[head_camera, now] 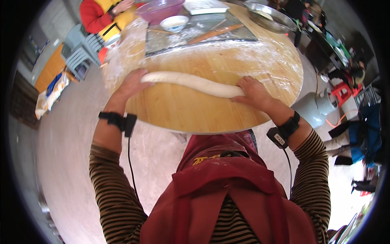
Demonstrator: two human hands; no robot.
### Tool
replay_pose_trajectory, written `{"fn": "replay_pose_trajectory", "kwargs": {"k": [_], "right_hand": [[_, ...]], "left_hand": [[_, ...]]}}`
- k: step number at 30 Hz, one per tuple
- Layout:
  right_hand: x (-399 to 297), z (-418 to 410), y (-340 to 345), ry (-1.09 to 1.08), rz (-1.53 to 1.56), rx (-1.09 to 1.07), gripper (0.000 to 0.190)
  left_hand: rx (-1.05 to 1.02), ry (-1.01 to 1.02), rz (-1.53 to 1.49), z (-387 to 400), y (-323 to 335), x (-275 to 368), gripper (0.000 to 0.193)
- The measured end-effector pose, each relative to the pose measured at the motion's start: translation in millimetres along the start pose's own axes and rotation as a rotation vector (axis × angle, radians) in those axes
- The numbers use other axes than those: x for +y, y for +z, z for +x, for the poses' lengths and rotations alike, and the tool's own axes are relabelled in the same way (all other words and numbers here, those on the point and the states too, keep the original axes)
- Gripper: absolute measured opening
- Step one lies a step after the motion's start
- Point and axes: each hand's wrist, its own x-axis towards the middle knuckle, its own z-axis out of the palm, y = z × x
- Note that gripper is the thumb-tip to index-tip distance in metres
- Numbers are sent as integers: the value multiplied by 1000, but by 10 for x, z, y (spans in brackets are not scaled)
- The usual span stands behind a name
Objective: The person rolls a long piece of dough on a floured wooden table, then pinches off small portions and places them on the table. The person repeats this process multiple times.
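A long, thick roll of pale dough (192, 82) stretches across the near half of a round wooden table (189, 113), bending slightly in an S shape. Around its left end my left hand (135, 82) is closed, thumb on the near side. My right hand (253, 93) grips the other end, the fingers over the far side and the thumb along the near side. Whether the dough touches the tabletop or hangs just above it, I cannot tell. Both wrists carry black straps with small devices and cables.
Beyond the dough lies a floured dark board (170, 45) with a wooden rolling pin (214, 34) and a patterned bowl (174, 23). A purple basin (160, 10), a white tray (205, 6) and a steel basin (271, 18) stand farther back. A person in yellow (122, 18) is at the far left; a gas cylinder (315, 106) stands right.
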Motion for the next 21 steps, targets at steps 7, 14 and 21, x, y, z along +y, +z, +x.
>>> {"fn": "replay_pose_trajectory", "kwargs": {"k": [7, 14, 21], "right_hand": [[453, 115, -660, 144, -104, -31, 43], [1090, -411, -884, 275, -141, 130, 33], [1212, -571, -639, 499, -5, -164, 39]], "left_hand": [[82, 13, 60, -98, -353, 43, 37], [275, 64, 490, -272, -470, -557, 32], [13, 95, 487, -74, 58, -571, 40]]}}
